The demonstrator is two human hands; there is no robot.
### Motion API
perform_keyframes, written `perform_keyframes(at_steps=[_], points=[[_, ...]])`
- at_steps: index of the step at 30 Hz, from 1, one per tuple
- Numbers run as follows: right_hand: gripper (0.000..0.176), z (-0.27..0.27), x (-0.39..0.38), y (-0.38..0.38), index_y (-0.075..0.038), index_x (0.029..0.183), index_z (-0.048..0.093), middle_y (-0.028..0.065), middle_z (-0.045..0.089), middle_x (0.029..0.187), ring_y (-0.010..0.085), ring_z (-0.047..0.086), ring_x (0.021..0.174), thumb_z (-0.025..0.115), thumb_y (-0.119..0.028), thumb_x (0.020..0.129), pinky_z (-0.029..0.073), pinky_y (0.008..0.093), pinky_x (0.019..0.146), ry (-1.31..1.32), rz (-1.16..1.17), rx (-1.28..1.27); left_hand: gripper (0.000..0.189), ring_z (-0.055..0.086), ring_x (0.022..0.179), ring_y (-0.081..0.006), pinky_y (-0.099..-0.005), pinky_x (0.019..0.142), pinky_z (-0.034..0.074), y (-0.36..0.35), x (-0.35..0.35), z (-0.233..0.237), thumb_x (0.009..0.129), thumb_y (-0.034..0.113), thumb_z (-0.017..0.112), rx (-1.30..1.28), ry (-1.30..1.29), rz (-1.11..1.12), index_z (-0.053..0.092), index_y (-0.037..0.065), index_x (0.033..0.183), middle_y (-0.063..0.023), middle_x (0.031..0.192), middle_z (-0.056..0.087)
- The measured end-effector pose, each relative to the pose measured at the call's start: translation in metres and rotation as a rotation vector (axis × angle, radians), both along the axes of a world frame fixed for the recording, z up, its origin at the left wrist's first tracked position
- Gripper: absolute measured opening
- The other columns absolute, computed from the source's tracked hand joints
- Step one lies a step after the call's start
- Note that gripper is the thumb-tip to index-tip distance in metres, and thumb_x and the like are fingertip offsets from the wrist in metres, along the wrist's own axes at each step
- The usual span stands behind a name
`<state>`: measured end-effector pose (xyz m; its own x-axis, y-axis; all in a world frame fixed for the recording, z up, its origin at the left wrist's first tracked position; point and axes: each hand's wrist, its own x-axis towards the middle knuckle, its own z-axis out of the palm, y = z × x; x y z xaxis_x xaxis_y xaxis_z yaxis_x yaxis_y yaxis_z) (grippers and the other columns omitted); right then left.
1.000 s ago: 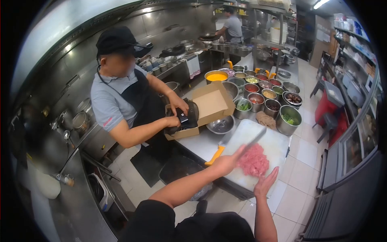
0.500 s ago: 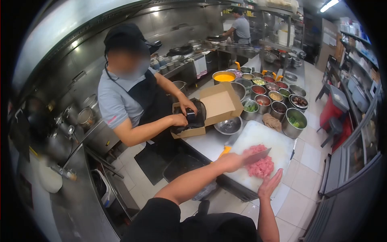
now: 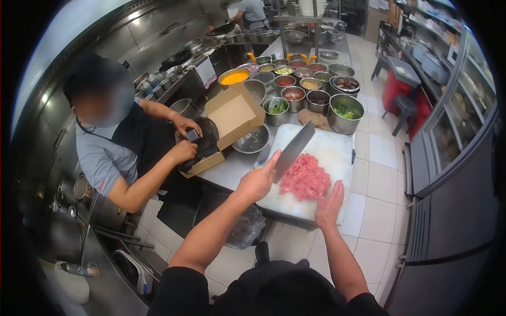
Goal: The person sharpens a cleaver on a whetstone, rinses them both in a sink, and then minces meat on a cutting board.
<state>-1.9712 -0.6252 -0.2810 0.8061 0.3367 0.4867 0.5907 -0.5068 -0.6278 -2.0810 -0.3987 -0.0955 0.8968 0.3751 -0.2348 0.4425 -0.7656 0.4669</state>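
Observation:
My left hand is wrapped around the handle of a cleaver, its broad blade tilted up above the cutting board. Chopped pink raw meat lies in a loose heap on the white cutting board. My right hand stands edge-down at the right side of the heap, fingers stretched out and holding nothing. Beside my left hand, at the board's left edge, a second blade is partly hidden.
Steel pots of cut ingredients stand behind the board, with a crumpled brown cloth and a metal bowl. At left, a co-worker handles a small dark object over an open cardboard box. Another person stands farther back.
The cleaver has risen from the meat and now points up and away. My right hand has stayed beside the heap. The view has shifted right and down.

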Motion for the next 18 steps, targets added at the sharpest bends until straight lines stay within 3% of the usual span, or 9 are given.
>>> perform_keyframes(at_steps=[3, 5, 6, 10, 12, 16, 18], points=[[0.084, -0.007, -0.001, -0.002, 0.008, 0.152, 0.018, 0.03, 0.023, 0.156, 0.0457, 0.021, 0.145, 0.039, -0.055, 0.1, 0.016, 0.053, 0.119, 0.008, 0.0, -0.026, 0.054, 0.064, 0.101, -0.0456, -0.0485, 0.084, 0.05, 0.002, 0.005, -0.057, 0.104, 0.032, 0.037, -0.065, 0.06, 0.098, 0.022, 0.033, 0.156, -0.0285, 0.115, 0.064], [0.084, -0.014, 0.0, 0.0, 0.007, 0.153, 0.018, 0.0297, 0.022, 0.157, 0.0454, 0.02, 0.146, 0.038, -0.055, 0.1, 0.015, 0.0526, 0.12, 0.017, 0.021, -0.022, 0.056, 0.066, 0.095, -0.0452, -0.0487, 0.081, 0.051, 0.015, 0.005, -0.079, 0.103, 0.029, 0.04, 0.008, 0.012, -0.017, 0.022, 0.034, 0.156, -0.0283, 0.11, 0.066], [0.084, -0.014, 0.002, 0.0, 0.007, 0.153, 0.017, 0.0296, 0.021, 0.157, 0.0453, 0.02, 0.146, 0.038, -0.055, 0.1, 0.015, 0.0524, 0.12, 0.015, 0.027, -0.022, 0.057, 0.066, 0.093, -0.0448, -0.0487, 0.079, 0.051, 0.024, 0.008, -0.078, 0.103, 0.027, 0.041, 0.096, -0.051, -0.17, 0.022, 0.034, 0.156, -0.0282, 0.108, 0.066], [0.083, -0.007, -0.001, 0.001, 0.006, 0.153, 0.017, 0.0286, 0.02, 0.158, 0.0443, 0.019, 0.147, 0.037, -0.054, 0.1, 0.014, 0.0523, 0.12, 0.032, 0.027, -0.028, 0.064, 0.066, 0.087, -0.0446, -0.0519, 0.077, 0.051, 0.019, -0.001, -0.018, 0.101, 0.026, 0.046, 0.073, -0.138, -0.094, 0.016, 0.03, 0.157, -0.0251, 0.1, 0.068], [0.082, -0.006, 0.0, 0.002, 0.006, 0.153, 0.017, 0.028, 0.02, 0.158, 0.0438, 0.018, 0.147, 0.037, -0.053, 0.101, 0.014, 0.0525, 0.12, 0.037, 0.02, -0.037, 0.065, 0.066, 0.087, -0.0446, -0.0522, 0.077, 0.051, 0.014, -0.007, -0.025, 0.101, 0.024, 0.046, 0.048, -0.249, -0.066, 0.015, 0.031, 0.157, -0.0266, 0.098, 0.068], [0.081, 0.001, -0.004, 0.003, 0.006, 0.153, 0.018, 0.0276, 0.02, 0.159, 0.0434, 0.018, 0.148, 0.036, -0.053, 0.101, 0.014, 0.0526, 0.12, 0.041, 0.055, -0.021, 0.071, 0.066, 0.086, -0.0442, -0.0496, 0.076, 0.052, 0.014, -0.017, -0.068, 0.099, 0.014, 0.043, 0.078, 0.072, -0.161, 0.008, 0.035, 0.158, -0.028, 0.1, 0.066], [0.081, -0.001, -0.003, 0.002, 0.006, 0.153, 0.018, 0.0278, 0.02, 0.159, 0.0436, 0.018, 0.148, 0.035, -0.054, 0.101, 0.014, 0.0525, 0.12, 0.049, 0.043, -0.035, 0.07, 0.067, 0.087, -0.0424, -0.0485, 0.078, 0.051, 0.02, -0.012, -0.07, 0.099, 0.013, 0.042, 0.053, 0.016, -0.136, 0.012, 0.034, 0.158, -0.0253, 0.103, 0.067]])
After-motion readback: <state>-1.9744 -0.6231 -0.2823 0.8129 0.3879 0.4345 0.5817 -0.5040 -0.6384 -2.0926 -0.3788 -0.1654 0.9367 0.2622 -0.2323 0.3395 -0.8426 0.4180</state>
